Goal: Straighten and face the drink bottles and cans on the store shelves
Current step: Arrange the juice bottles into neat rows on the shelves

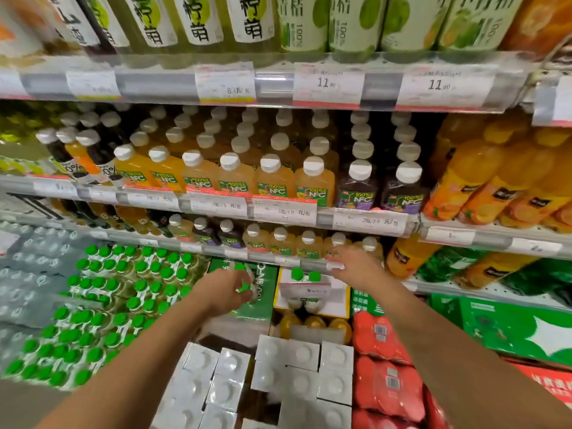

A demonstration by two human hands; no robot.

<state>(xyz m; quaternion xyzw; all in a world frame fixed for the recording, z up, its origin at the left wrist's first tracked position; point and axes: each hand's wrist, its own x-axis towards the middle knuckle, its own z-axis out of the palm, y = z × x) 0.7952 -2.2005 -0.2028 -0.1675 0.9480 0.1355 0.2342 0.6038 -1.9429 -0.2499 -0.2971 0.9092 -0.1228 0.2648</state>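
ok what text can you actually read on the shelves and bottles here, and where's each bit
"100% NFC": label of the dark juice bottle and its row mates.
"11": two price tags on the top shelf rail.
"100%": pale green bottle up top.
Other price tags, the top-left bottles' characters and the floor cartons: too blurred to read.

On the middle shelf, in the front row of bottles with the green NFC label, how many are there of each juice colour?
Yellow or orange juice: 6
Dark purple juice: 2
Total: 8
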